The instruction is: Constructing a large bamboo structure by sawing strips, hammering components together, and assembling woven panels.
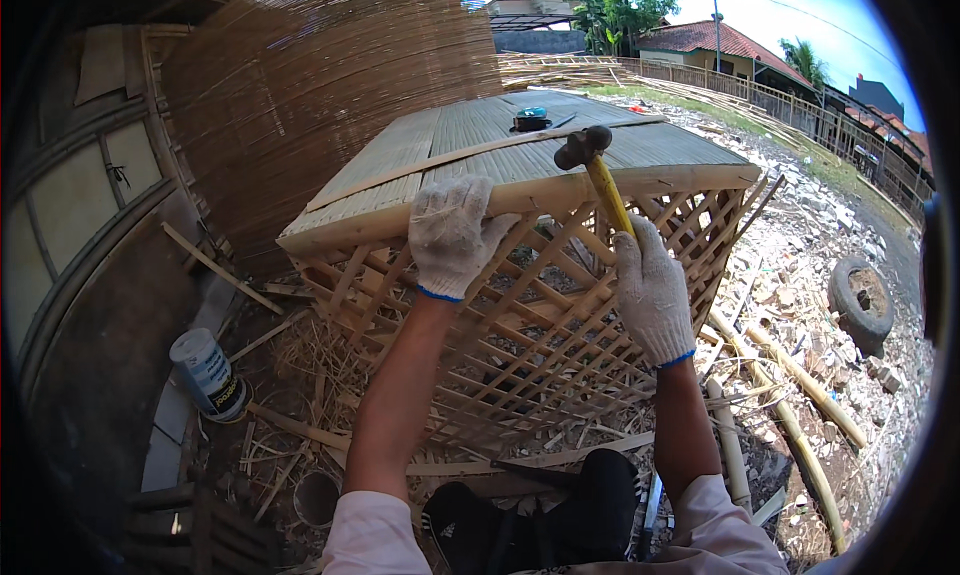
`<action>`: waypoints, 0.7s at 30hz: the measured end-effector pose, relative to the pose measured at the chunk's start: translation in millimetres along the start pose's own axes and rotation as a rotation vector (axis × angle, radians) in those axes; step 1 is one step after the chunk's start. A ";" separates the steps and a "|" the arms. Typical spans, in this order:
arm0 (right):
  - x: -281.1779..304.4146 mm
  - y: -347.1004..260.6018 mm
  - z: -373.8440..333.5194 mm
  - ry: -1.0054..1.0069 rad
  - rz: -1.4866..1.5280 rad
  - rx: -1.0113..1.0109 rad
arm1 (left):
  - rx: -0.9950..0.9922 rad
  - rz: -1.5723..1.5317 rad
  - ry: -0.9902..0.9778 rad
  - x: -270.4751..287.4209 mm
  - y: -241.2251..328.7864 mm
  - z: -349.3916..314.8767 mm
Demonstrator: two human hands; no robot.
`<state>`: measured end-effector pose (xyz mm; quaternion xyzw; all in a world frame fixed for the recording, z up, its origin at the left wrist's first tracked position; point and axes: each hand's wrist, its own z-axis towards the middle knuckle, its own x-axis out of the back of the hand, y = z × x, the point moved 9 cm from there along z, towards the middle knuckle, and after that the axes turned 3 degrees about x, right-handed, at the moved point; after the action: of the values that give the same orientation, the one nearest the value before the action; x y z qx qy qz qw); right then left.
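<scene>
In front of me stands a bamboo bench with a slatted top [480, 140] and a crisscross lattice front [540, 305]. A pale split-bamboo rail [345, 232] runs along the top's near edge, with a few thin nail-like bits sticking out of it. My left hand [450, 233], in a white knit glove, grips this rail left of its middle, fingers over the upper edge. My right hand [655, 290], gloved too, is closed round the yellow handle of a hammer [605, 190]. The dark hammer head is raised near the rail, apart from my left hand.
A bamboo strip [480, 155] crosses the top, with a round black-and-teal object [531, 120] behind it. A white-and-blue bucket [207, 373] stands at the left. Bamboo poles [800, 385] and a tyre [861, 302] lie on rubble at the right. A woven screen [340, 65] rises behind.
</scene>
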<state>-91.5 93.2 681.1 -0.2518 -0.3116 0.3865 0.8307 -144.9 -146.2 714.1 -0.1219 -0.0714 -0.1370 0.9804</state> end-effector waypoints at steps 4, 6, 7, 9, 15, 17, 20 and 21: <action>-4.3 10.8 -1.9 -0.029 -0.036 -0.048 | -0.008 0.000 0.003 -0.4 1.9 1.1; -3.9 23.4 -8.9 0.028 0.002 0.009 | -0.035 0.008 0.031 -2.0 8.4 3.0; -8.0 33.1 -18.7 0.036 -0.009 -0.004 | -0.038 -0.010 0.027 -2.5 10.7 0.9; -14.8 41.8 -37.2 0.138 0.155 0.027 | -0.025 0.015 0.026 -3.8 8.5 1.8; -57.0 87.9 -114.2 0.124 0.328 -0.107 | -0.036 0.042 -0.005 0.7 15.6 8.3; -60.2 93.1 -127.5 0.073 0.276 -0.156 | 0.014 0.166 -0.094 -0.5 12.3 11.3; -58.7 96.9 -130.7 -0.017 0.211 -0.212 | 0.007 0.131 -0.150 -1.1 13.8 13.5; -59.0 97.7 -130.5 -0.053 0.198 -0.221 | 0.002 0.082 -0.181 -3.4 13.7 14.4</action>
<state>-75.8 79.0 509.1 -0.3608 -0.3479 0.4363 0.7472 -145.8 -128.9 724.4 -0.1358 -0.1545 -0.0852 0.9749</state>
